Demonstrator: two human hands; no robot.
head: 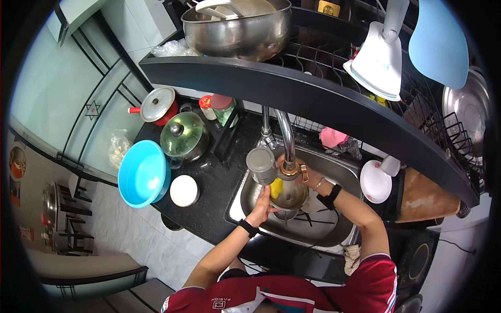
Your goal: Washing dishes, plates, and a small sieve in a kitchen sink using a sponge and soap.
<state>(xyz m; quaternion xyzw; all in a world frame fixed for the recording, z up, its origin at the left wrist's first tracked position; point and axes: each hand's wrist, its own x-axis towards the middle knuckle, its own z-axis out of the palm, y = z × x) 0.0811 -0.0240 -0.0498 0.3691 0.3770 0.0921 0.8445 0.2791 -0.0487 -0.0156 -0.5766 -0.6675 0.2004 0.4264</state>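
My left hand grips the near left rim of a round bowl held above the sink basin. Inside the bowl, close to my left thumb, is a yellow cloth or sponge. My right hand reaches behind the tap's end fitting, at the bowl's far right side. The fitting hides most of its fingers, so its hold is unclear. A grey cylindrical filter housing on the tap stands over the bowl's left side. Beneath, the stainless steel sink holds another bowl-like item, partly covered.
A black dish rack arches over the sink, carrying a large steel pot. On the left counter are a blue basin, a white bowl and a glass-lidded pot. At right are a white dish and a cutting board.
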